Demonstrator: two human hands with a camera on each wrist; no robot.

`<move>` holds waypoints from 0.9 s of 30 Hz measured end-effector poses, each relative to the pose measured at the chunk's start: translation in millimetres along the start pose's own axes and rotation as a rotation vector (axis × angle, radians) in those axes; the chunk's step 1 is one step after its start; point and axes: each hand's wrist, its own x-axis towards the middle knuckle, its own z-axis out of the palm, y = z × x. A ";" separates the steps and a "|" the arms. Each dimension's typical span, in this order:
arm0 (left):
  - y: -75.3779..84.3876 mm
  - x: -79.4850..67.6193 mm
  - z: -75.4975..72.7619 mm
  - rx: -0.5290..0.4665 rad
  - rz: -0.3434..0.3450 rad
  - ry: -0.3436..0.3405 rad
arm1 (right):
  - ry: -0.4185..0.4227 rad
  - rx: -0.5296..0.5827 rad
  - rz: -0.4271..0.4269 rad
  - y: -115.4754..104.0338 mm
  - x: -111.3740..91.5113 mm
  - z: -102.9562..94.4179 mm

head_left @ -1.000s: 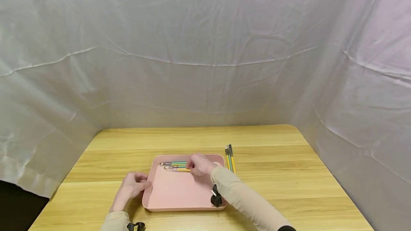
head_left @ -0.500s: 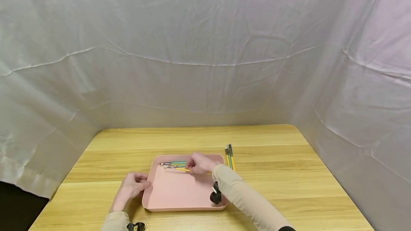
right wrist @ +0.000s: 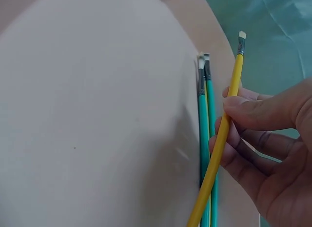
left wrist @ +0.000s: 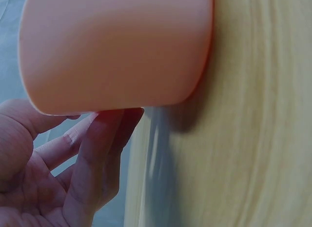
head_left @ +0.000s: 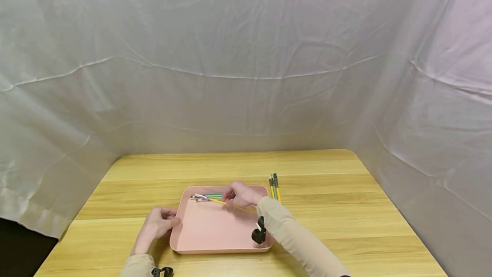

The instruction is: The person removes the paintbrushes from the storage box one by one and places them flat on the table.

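Note:
A pink tray [head_left: 217,229] lies on the wooden table. At its left side my left hand [head_left: 155,224] holds the wall; the left wrist view shows its fingertips and thumb at the tray edge. Over the tray's back right part, my right hand [head_left: 240,195] pinches a yellow paintbrush [right wrist: 222,139] between thumb and fingers. In the right wrist view this brush slants above two green-handled paintbrushes [right wrist: 203,119] and a yellow-handled one, lying side by side along the tray wall. Their far ends lie beyond the frame.
Several paintbrushes [head_left: 274,188], yellow and green with dark ferrules, lie on the table [head_left: 346,208] just right of the tray. Grey cloth [head_left: 246,97] hangs behind the table and at both sides.
The yellow paintbrush in my right hand has lifted off the tray floor and now slants across the other brushes. The right hand shifts slightly. My left hand stays put.

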 end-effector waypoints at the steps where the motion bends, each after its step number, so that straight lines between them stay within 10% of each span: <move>1: 0.2 -0.1 0.0 0.001 0.000 -0.001 | 0.000 0.005 0.000 -0.2 -0.7 -0.5; 27: 0.7 -1.0 -0.2 -0.007 0.006 -0.005 | 0.083 0.150 0.068 8.9 -25.6 -14.7</move>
